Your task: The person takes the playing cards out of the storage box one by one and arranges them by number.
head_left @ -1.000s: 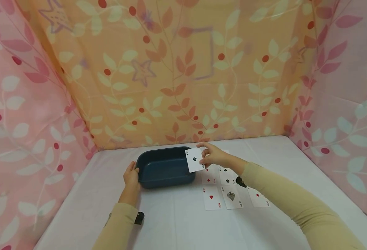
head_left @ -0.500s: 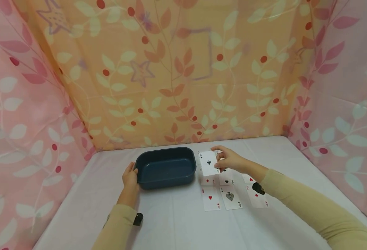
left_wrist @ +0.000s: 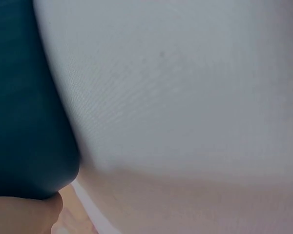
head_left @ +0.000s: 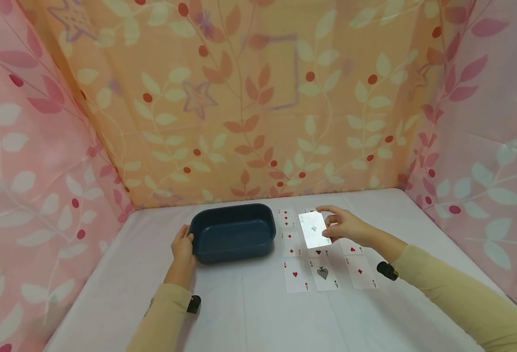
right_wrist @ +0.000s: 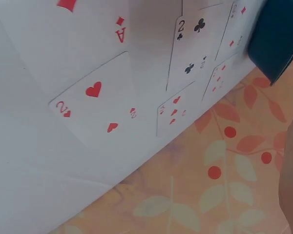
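Observation:
At the left end of a dark blue rectangular bin, my left hand grips the rim, its thumb toward the inside. The bin's wall fills the left side of the left wrist view, a finger against its lower edge. My right hand pinches an ace of clubs by its right edge, face up above the laid-out cards. The card overlaps the two of clubs in the head view. Nearby lie the two of diamonds and three of diamonds.
The front row holds the ace of hearts, ace of spades and ace of diamonds. The two of hearts and three of hearts lie farther back. Patterned cloth walls the white table's back and sides.
My right hand has carried the ace of clubs rightward, from over the bin's right end to above the cards. My left hand stays on the bin.

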Available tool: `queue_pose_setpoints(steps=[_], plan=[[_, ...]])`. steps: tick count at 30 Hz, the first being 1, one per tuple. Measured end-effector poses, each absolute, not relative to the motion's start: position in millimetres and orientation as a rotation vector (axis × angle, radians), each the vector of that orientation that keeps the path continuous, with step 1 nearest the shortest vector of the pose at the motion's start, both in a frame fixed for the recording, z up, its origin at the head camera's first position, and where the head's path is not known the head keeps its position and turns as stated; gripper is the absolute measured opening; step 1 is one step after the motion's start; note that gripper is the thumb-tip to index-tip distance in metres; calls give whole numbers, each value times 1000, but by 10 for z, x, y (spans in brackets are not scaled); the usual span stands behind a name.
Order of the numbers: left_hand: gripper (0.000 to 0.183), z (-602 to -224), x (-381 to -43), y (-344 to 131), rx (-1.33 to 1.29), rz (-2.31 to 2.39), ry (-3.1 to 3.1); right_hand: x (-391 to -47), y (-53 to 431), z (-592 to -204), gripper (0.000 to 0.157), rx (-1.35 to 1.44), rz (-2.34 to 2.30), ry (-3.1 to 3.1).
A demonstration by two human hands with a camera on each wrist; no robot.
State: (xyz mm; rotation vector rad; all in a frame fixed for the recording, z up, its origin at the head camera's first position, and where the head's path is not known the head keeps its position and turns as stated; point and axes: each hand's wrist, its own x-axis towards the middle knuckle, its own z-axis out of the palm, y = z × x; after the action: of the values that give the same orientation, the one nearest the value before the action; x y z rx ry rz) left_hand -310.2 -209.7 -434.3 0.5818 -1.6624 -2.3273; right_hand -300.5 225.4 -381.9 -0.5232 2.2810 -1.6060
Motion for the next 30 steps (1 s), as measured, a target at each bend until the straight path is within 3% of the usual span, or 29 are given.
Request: queue_pose_setpoints(steps=[30], plan=[[65, -4271, -3117, -2171, 641, -2502, -1544, -2487, 3049, -3964, 77, -309, -1586, 2349]])
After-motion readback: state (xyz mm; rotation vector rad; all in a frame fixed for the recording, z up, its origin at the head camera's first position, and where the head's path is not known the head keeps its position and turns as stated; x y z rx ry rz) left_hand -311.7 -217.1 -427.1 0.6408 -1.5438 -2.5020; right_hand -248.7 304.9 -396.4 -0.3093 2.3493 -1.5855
